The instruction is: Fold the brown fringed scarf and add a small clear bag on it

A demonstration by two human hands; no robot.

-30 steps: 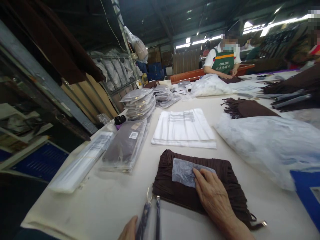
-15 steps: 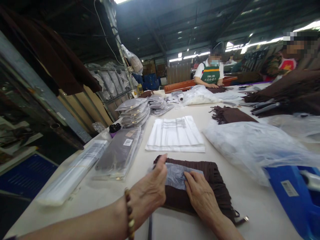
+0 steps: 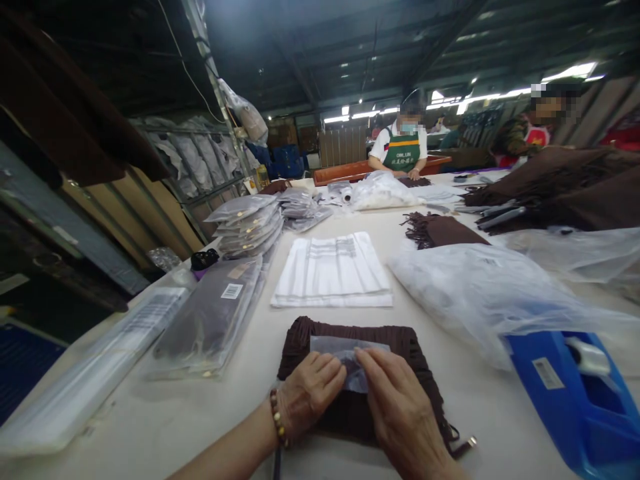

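Note:
A folded dark brown fringed cloth point(image 3: 345, 417) lies in front of me, its strands gathered around the far and right edges. On top of it rests a small clear plastic packet point(image 3: 325, 343). My left hand point(image 3: 313, 387), with a beaded bracelet at the wrist, has its fingers curled at the packet's near left part. From the right, my right hand point(image 3: 400, 400) bears on the same packet, fingers closed together and bent at the tips. Both thumbs are mostly hidden. At the cloth's near right corner a cord with a metal end point(image 3: 465, 447) sticks out.
White plastic bags point(image 3: 333, 273) lie beyond the cloth. Bagged grey items point(image 3: 205, 327) and flat clear sleeves point(image 3: 120, 353) are at left. At right are a blue tape dispenser point(image 3: 550, 393), a large plastic bag point(image 3: 465, 287) and brown cloths point(image 3: 560, 187). A co-worker point(image 3: 400, 147) stands across the table.
My left hand has come down from its raised, extended pose onto the packet, fingers now curled. My right hand stays on the packet. The view has shifted slightly to the right.

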